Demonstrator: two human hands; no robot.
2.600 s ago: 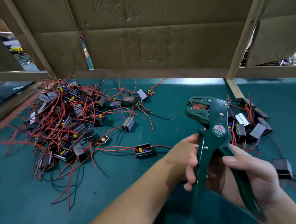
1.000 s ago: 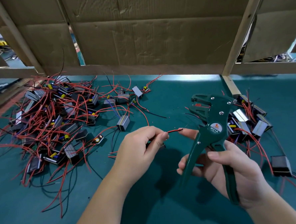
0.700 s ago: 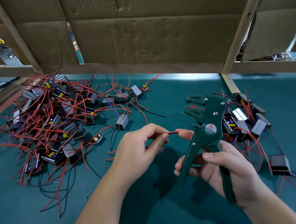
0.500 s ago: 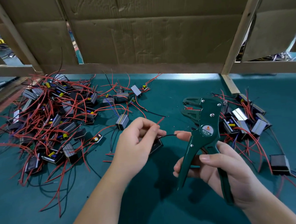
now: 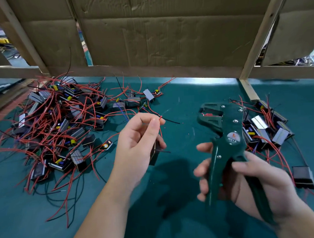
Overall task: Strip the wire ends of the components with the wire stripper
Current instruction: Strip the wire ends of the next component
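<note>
My left hand pinches a thin red wire between thumb and forefinger, above the green table. The wire belongs to a small dark boxed component, which hangs under my palm, half hidden by my fingers. My right hand grips the two handles of the dark green wire stripper, held upright with its jaws at the top, facing left. A gap of about a hand's width separates the jaws from the wire end.
A big tangled heap of components with red and black wires covers the left of the green table. A smaller group of components lies right of the stripper, one lone box near my right wrist. Cardboard walls on wooden frames close the back.
My hands have drawn apart. The left hand rose and turned, the wire it pinches changed from black to red, and my right forefinger no longer touches the wire.
</note>
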